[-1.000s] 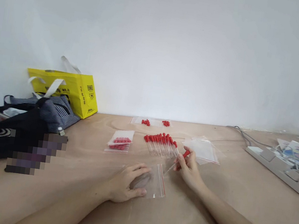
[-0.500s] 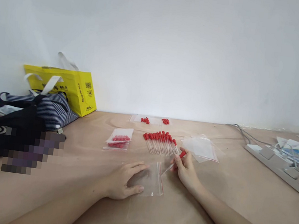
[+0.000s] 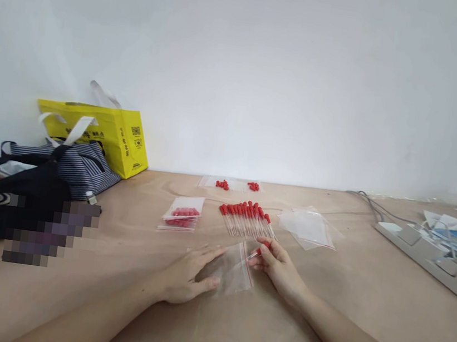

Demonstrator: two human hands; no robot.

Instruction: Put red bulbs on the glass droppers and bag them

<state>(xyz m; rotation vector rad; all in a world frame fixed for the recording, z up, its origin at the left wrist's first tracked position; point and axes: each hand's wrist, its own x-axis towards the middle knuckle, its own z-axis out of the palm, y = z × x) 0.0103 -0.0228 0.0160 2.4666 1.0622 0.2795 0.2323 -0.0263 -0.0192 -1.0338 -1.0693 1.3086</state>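
Note:
A clear zip bag (image 3: 231, 275) with a red seal line lies on the table, its mouth facing right. My left hand (image 3: 193, 278) rests on the bag's left part, thumb and fingers spread apart. Between the fingertips of my right hand (image 3: 277, 264) is a red-capped dropper (image 3: 259, 250); its clear tip reaches into the bag's mouth. Beyond the hands, a row of red-capped droppers (image 3: 248, 212) lies side by side. Filled bags with red caps (image 3: 183, 215) are stacked to the left of the row, and flat clear bags (image 3: 309, 226) lie to its right.
At the back, near the wall, is a clear bag with small red pieces (image 3: 235, 185). A yellow bag (image 3: 129, 144), a striped bag (image 3: 85, 172) and a black bag (image 3: 36, 190) stand at the left. A power strip (image 3: 427, 261) with cables and papers lies at the right.
My right hand has moved left and its dropper now goes further into the bag's mouth. The bag's open edge has lifted slightly. My left hand has stayed nearly in place.

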